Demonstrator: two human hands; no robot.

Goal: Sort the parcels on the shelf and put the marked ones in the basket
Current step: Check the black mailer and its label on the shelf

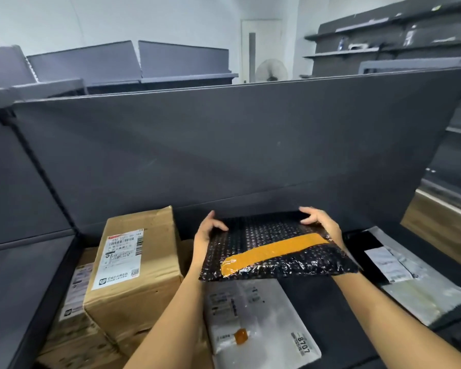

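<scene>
- Step in hand: inspection. Both hands, left hand [206, 234] and right hand [321, 222], pinch the black bubble mailer [274, 251] at its side edges, lifted above the shelf [317, 312], lower centre of frame.
- Next: probably flip it to check for a mark; no basket in view.

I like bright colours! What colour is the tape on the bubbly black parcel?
Orange tape across the black bubble parcel, clearest in the head view.
</scene>
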